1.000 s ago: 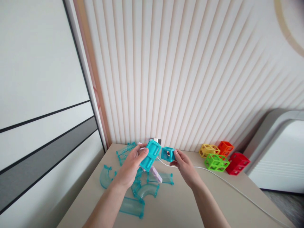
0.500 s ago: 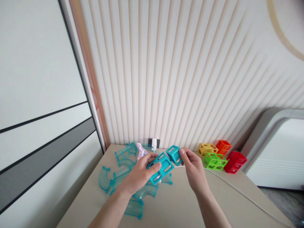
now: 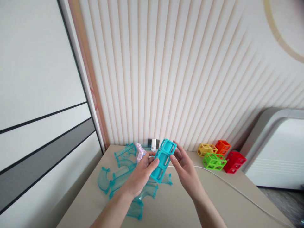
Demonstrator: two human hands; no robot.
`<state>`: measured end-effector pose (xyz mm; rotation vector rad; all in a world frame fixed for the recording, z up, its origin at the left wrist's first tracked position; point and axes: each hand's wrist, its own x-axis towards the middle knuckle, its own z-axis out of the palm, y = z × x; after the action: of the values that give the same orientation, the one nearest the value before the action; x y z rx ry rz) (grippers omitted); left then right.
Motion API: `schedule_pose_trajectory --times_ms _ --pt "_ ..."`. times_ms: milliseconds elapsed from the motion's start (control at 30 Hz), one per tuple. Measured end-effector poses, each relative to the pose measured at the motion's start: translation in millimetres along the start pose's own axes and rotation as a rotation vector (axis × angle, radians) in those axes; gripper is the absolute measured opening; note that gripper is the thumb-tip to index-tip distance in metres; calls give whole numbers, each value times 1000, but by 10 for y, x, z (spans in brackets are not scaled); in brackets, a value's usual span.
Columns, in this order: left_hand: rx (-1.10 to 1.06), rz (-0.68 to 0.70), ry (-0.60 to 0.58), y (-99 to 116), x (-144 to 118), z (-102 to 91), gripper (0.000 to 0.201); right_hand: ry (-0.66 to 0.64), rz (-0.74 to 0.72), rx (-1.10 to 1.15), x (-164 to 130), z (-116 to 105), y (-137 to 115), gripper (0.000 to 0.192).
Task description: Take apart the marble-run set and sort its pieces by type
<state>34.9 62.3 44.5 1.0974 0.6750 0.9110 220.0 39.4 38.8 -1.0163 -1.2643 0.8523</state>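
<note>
A row of three joined teal open-frame cube blocks (image 3: 163, 160) is held tilted above the table. My left hand (image 3: 142, 172) is closed on its lower left side, with the thumb on the front face. At the upper right edge my right hand (image 3: 184, 164) grips the same row, its thumb against the side and its fingers partly hidden behind. Below and to the left lie several clear teal track pieces (image 3: 121, 180), some curved. A pale purple faceted piece (image 3: 140, 152) lies behind my left hand.
Yellow (image 3: 206, 149), green (image 3: 215, 161), orange (image 3: 222, 147) and red frame blocks (image 3: 235, 162) stand at the back right. A white cable (image 3: 228, 180) crosses the table (image 3: 190, 209). A white charger (image 3: 154, 144) is at the ribbed wall. A white-grey panel (image 3: 280, 152) stands on the right.
The separate teal cube in my right hand has come against the teal blocks in my left, making one straight row. The row has turned more upright, and my right hand has shifted slightly left.
</note>
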Motion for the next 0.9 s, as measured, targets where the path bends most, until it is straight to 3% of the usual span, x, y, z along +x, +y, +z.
schedule_pose_trajectory --times_ms 133,333,567,900 --pt "121 66 -57 20 -6 -17 38 17 14 23 -36 19 -16 66" --pt "137 171 -1 57 -3 -77 46 -49 34 61 -124 58 -94 68" --pt "151 186 1 107 -30 -17 42 -129 63 118 -123 109 -171 51" --pt "156 210 -44 141 -44 -1 41 -56 24 -53 -158 76 -103 49"
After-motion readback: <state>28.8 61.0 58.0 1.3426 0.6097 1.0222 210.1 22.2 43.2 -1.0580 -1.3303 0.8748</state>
